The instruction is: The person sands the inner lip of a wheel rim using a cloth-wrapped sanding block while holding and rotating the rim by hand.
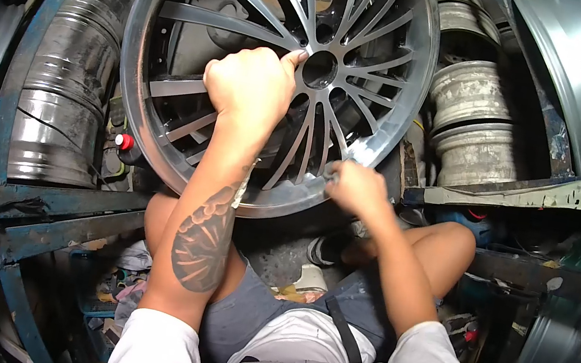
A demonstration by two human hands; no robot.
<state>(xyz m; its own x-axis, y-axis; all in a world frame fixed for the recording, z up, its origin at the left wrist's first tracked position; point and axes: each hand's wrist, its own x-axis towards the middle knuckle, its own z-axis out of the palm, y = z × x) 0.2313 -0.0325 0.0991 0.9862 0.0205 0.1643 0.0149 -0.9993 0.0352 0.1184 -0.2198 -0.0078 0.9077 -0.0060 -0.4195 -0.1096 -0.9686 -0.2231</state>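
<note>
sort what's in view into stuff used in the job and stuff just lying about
In use:
- spoked wheel rim
- left hand, thumb near its centre
- right hand, at its lower edge
- small grey piece at the right fingertips, too blurred to name

Apparently just lying about:
- left-side metal stack
- right-side metal stack
- red cap

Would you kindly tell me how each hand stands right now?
Left hand: curled, thumb on the wheel near its centre hole; grip hidden.
Right hand: closed on a small grey thing at the rim, too blurred to name.
</note>
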